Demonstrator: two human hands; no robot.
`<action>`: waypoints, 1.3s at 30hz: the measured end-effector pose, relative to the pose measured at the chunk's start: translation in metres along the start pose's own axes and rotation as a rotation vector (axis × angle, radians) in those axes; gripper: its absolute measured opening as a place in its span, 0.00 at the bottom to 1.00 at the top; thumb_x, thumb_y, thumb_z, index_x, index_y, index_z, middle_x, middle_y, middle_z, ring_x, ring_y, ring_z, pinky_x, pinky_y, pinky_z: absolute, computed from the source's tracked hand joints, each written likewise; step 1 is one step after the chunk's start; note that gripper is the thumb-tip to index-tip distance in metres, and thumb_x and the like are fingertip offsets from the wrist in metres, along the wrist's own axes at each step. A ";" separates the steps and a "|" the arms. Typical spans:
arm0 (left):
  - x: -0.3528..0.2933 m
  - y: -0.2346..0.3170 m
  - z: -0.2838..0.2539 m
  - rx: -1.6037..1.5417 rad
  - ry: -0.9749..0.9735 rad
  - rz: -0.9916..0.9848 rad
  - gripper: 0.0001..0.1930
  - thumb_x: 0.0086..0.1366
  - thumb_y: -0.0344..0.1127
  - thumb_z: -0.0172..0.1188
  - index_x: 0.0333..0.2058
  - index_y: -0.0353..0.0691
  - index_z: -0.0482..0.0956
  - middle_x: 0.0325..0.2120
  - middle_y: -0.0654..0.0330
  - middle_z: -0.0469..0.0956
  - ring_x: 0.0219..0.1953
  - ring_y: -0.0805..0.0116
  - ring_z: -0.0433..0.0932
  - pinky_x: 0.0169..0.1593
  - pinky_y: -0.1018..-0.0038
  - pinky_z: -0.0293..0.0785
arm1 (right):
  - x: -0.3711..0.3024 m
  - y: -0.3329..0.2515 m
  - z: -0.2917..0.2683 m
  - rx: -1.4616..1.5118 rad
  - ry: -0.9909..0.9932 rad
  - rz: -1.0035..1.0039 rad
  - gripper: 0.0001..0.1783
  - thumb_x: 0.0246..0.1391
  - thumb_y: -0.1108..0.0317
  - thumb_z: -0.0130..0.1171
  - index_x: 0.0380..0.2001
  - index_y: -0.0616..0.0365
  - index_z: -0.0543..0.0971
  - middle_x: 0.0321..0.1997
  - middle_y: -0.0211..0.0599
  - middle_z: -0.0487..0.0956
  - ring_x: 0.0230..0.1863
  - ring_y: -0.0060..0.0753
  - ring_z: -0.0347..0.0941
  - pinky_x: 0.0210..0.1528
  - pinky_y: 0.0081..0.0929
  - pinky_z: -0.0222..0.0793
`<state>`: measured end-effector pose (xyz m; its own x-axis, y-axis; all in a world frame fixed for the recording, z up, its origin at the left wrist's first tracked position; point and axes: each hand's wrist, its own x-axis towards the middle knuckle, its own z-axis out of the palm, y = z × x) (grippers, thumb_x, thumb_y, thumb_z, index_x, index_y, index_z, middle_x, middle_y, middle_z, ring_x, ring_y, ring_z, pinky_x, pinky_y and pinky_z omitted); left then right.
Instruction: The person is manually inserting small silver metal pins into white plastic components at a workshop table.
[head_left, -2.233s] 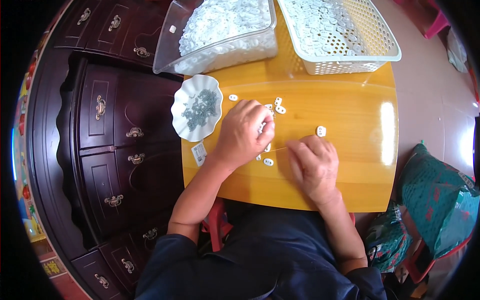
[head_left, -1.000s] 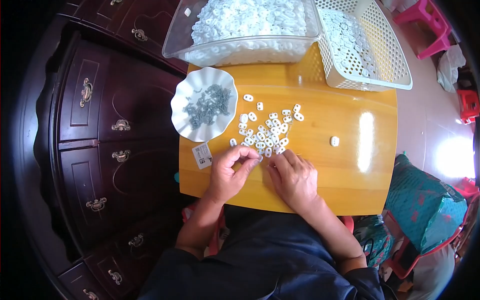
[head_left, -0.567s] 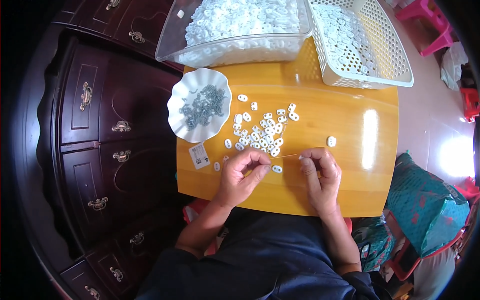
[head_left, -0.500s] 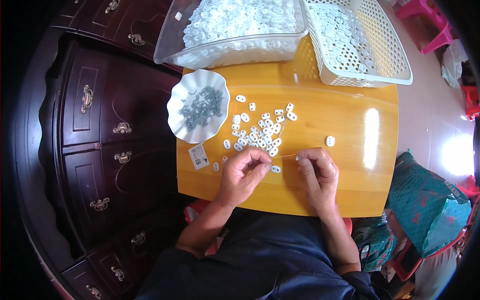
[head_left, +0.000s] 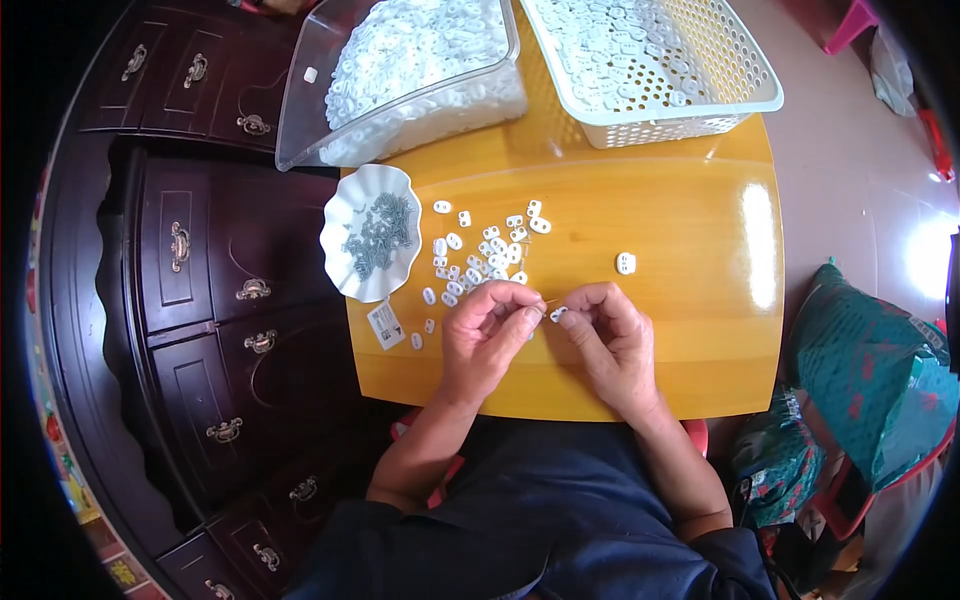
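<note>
Over the front part of the table, my left hand (head_left: 489,333) and my right hand (head_left: 612,345) are close together. The right thumb and fingertips pinch a small white two-holed piece (head_left: 558,314). My left thumb and forefinger are closed on a thin, thread-like strand (head_left: 549,302); its exact kind is too fine to tell. Just beyond my left hand lies a loose group of similar white two-holed pieces (head_left: 497,246), some partly covered by the hand. One more white piece (head_left: 626,263) lies apart, to the right.
A white scalloped bowl (head_left: 410,246) of small grey metal parts stands at the table's left edge, near a printed card (head_left: 385,325). Behind are a clear bin (head_left: 300,110) and a cream perforated basket (head_left: 755,102), both holding white pieces. Dark drawers (head_left: 215,240) line the left.
My hands have come closer together, so less of the strand shows between them. The white piece in my right hand is now nearly at my left fingertips. The whole view has shifted.
</note>
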<state>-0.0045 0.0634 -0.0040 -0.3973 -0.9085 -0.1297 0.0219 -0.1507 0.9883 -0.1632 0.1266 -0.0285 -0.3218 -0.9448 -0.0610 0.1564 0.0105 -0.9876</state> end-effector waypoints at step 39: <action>-0.001 0.000 0.000 0.253 -0.006 0.061 0.06 0.64 0.20 0.64 0.40 0.33 0.82 0.33 0.63 0.83 0.35 0.79 0.80 0.41 0.80 0.78 | -0.002 -0.002 0.004 -0.065 0.005 -0.053 0.03 0.57 0.77 0.66 0.33 0.62 0.80 0.21 0.29 0.78 0.20 0.13 0.70 0.23 0.17 0.66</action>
<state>-0.0044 0.0640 -0.0044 -0.4081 -0.9102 -0.0698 -0.1838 0.0070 0.9829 -0.1592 0.1275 -0.0259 -0.3324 -0.9431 -0.0093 0.0784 -0.0178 -0.9968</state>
